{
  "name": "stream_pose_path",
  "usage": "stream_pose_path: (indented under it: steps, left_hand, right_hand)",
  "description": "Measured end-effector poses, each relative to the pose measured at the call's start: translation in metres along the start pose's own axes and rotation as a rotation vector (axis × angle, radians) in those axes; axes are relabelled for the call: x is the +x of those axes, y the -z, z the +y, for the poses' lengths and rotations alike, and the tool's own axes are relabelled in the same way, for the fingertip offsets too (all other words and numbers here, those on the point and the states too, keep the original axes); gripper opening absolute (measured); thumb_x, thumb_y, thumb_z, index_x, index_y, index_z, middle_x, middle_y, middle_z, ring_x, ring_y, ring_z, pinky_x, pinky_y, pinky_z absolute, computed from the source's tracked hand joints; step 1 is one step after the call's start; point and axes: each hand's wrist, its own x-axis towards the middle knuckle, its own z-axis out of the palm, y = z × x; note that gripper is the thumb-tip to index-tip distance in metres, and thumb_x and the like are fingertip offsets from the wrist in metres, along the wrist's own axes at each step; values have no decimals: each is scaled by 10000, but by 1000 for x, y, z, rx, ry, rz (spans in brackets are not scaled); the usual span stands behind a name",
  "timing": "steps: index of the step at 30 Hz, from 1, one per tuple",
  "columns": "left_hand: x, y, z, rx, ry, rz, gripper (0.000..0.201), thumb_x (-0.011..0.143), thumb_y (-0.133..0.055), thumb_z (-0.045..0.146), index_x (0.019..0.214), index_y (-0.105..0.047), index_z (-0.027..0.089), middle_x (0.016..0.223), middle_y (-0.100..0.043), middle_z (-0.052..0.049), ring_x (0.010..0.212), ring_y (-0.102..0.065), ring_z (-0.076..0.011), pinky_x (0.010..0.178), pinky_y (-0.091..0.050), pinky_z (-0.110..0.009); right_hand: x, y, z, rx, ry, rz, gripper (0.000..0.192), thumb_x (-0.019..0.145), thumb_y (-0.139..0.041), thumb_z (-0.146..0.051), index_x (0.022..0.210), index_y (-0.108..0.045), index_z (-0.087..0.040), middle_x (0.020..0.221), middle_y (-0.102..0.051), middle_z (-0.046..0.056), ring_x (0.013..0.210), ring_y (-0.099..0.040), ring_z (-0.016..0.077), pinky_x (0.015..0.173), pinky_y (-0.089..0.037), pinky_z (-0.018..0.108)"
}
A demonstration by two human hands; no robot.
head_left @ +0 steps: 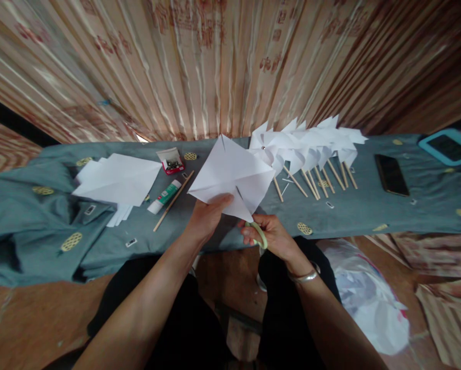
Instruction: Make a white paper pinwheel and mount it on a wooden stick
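My left hand (209, 216) grips a white square sheet of paper (230, 172) by its near-left edge, thumb on top. Crease lines cross the sheet, and a slit shows at its far corner. In my right hand (269, 234) is a pair of scissors (260, 236) with pale green handles, fingers through the loops. One dark blade lies over the paper near its closest corner; the other blade is hidden beneath. To the right of the sheet lie several white paper pinwheels (311, 146) on wooden sticks, overlapping in a row.
Left on the cloth-covered table (330, 221) are stacked white sheets (118, 177), paper strips (120, 215), a glue stick (164, 196), a wooden stick (174, 200) and an open red box of pins (172, 163). A phone (391, 174) and blue-framed tablet (449, 147) lie right. A plastic bag (369, 298) rests on the floor.
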Motion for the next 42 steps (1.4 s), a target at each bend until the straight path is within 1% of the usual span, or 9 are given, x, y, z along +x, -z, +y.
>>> stream_pose_path:
  steps: [5, 10, 17, 24, 28, 31, 35, 38, 42]
  left_hand:
    - [1, 1, -2, 8, 0, 3, 239, 566, -807, 240, 761, -680, 185, 804, -705, -28, 740, -623, -181, 765, -498, -339]
    - [1, 1, -2, 14, 0, -10, 278, 561, -811, 264, 784, -674, 172, 820, -708, -42, 758, -633, -191, 787, -502, -352]
    - [0, 1, -2, 38, 1, -31, 294, 574, -798, 285, 799, -655, 163, 830, -704, -43, 753, -623, -179, 778, -500, -338]
    - [0, 1, -2, 23, -16, -6, 291, 560, -810, 275, 789, -661, 178, 828, -700, -35, 757, -629, -180, 782, -504, -339]
    - [0, 1, -2, 29, -18, -23, 251, 583, -802, 279, 767, -669, 173, 831, -702, -38, 761, -622, -177, 787, -504, -341]
    - [0, 0, -1, 12, -9, -16, 273, 560, -812, 259, 773, -670, 165, 825, -706, -37, 765, -628, -180, 795, -505, -347]
    - [3, -3, 4, -44, -20, 16, 300, 525, -816, 218, 782, -668, 171, 821, -708, -20, 779, -636, -180, 823, -503, -351]
    - [8, -2, 12, -81, -76, 16, 303, 520, -799, 185, 796, -675, 191, 820, -707, -10, 817, -640, -190, 855, -503, -362]
    - [12, 3, 24, -87, -123, 35, 340, 508, -790, 176, 828, -683, 219, 811, -719, -9, 854, -656, -219, 868, -518, -384]
  right_hand:
    - [0, 1, 3, -13, 23, 17, 448, 494, -901, -521, 683, -695, -170, 500, -631, -31, 424, -511, 80, 440, -410, 210]
    - [1, 1, 5, -25, 40, 23, 445, 509, -896, -523, 697, -703, -169, 519, -638, -27, 440, -522, 85, 451, -426, 214]
    - [1, -1, 3, -14, 30, 47, 460, 471, -904, -533, 657, -694, -169, 485, -627, -30, 414, -509, 79, 429, -408, 209]
    - [2, 1, 5, -33, 34, 30, 455, 500, -894, -539, 678, -693, -171, 500, -625, -31, 422, -510, 81, 436, -414, 213]
    - [2, 2, 7, -42, 42, 21, 459, 522, -883, -549, 689, -689, -168, 506, -620, -25, 432, -517, 88, 448, -415, 221]
    - [2, 2, 7, -50, 38, 23, 472, 525, -876, -567, 694, -687, -168, 507, -616, -24, 437, -514, 87, 455, -413, 219]
    - [-3, 2, 6, -60, 36, -41, 501, 552, -854, -597, 763, -677, -179, 593, -654, -16, 496, -538, 92, 484, -428, 218]
    - [-10, 7, 3, -117, 29, -106, 500, 630, -809, -610, 818, -668, -169, 636, -659, -4, 534, -546, 92, 505, -425, 214]
    - [-24, 28, -1, -195, -9, -137, 514, 653, -793, -618, 844, -658, -159, 657, -666, 3, 551, -550, 88, 534, -431, 212]
